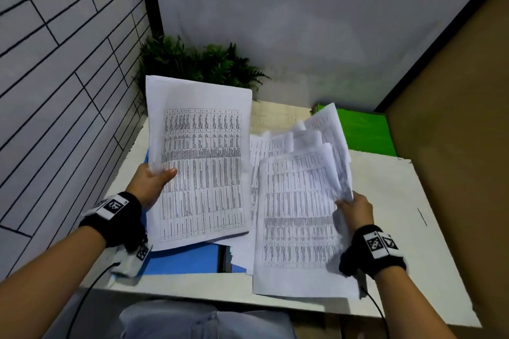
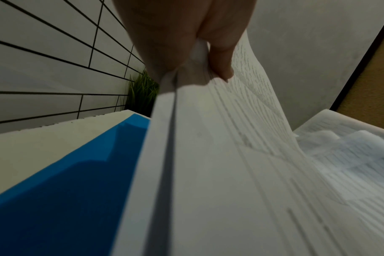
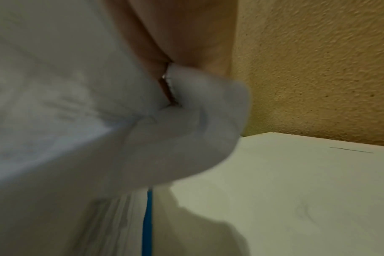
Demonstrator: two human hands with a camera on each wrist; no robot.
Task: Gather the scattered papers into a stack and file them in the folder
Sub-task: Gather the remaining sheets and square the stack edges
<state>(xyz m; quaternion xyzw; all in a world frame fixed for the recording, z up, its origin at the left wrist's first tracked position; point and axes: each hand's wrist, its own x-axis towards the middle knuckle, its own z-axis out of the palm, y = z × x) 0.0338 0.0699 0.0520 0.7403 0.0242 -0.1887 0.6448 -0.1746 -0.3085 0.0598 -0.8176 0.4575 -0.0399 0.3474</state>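
Head view: a printed sheet point(image 1: 198, 162) covered in tabulated text was held raised above the white table point(image 1: 385, 201) by the left hand point(image 1: 150, 183), the thumb laid on its face at the left edge and the fingers hidden behind. A loose bundle of papers point(image 1: 300, 201), fanned and uneven at the top, was gripped at its right edge by the right hand point(image 1: 356, 213), the lower ends resting toward the near table edge. A blue folder point(image 1: 181, 259) was recorded lying flat on the table under both lots of paper, only its near portion showing. A green board point(image 1: 366, 132) was noted at the far right of the table and a green plant point(image 1: 198, 63) in the far corner against the tiled wall. Black wrist straps with printed markers were worn on both forearms. Left wrist view: the sheet's edge point(image 2: 186, 155) was seen pinched between thumb and fingers point(image 2: 221, 57), with the folder point(image 2: 66, 199) below on the table and the other papers point(image 2: 351, 164) at the right. Right wrist view: the bundle point(image 3: 77, 121) was seen crumpled and clamped in the curled fingers point(image 3: 197, 34), a thin strip of blue folder point(image 3: 147, 221) showing beneath, the picture being blurred.
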